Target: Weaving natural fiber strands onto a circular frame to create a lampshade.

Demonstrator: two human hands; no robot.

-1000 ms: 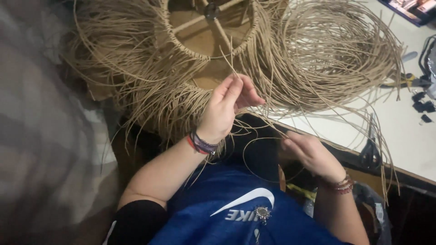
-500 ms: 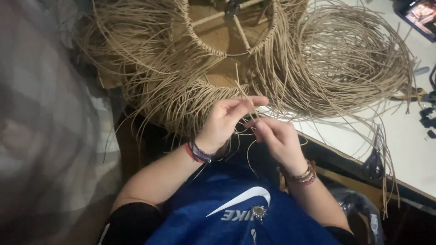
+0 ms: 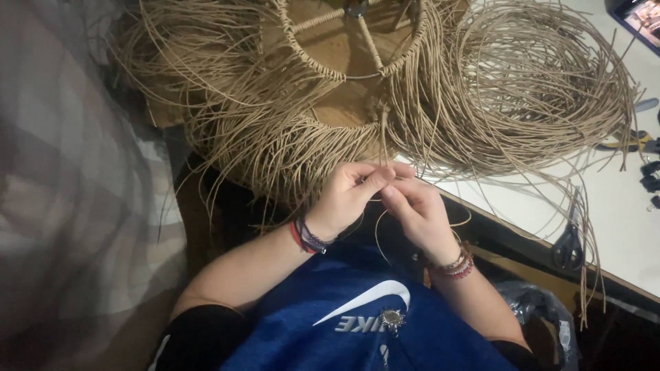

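Both hands pinched on one cord strand, just below the woven frame.

I see the left hand (image 3: 347,199) and right hand (image 3: 412,206) touching, fingertips closed on a thin tan cord (image 3: 383,141) that runs up to the woven frame (image 3: 344,62) above them. Risk, as I judge it: the strand slips the pinch or snags neighbouring loose cords (image 3: 543,96), tangling. Scissors (image 3: 569,240) lie well apart on the white table (image 3: 619,227), right.

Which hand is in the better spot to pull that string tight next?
Probably the left hand. Its fingers pinch the tan cord right where it drops from the woven frame. The right hand sits lower, beside it, touching the cord's loose loop.
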